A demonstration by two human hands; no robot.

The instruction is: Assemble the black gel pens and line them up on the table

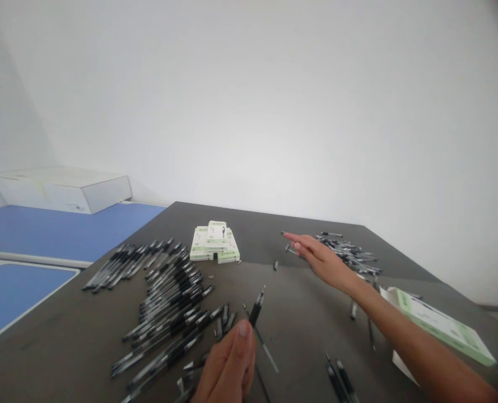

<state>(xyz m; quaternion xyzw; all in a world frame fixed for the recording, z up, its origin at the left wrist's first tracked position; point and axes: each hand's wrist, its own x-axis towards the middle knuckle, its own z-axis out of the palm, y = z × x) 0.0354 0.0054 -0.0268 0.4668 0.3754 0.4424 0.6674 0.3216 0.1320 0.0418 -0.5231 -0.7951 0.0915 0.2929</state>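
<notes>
My left hand (229,361) is closed around an uncapped black gel pen (256,309), its tip pointing up and away. Beyond it, my right hand (322,263) reaches over the table with the fingers stretched out. A small dark piece (283,233) shows at its fingertips; I cannot tell whether they touch it. Just below the fingers lies a thin piece with a dark end (289,249). A loose pen cap (276,265) rests between the hands. A thin pen refill (268,350) lies on the table beside my left hand.
Many capped pens (168,313) lie in rows on the left of the dark table (249,215). Green-white boxes (215,242) are stacked at the back. Pen parts (349,254) are heaped at right, near an open box (442,324). Pen barrels (340,378) lie in front.
</notes>
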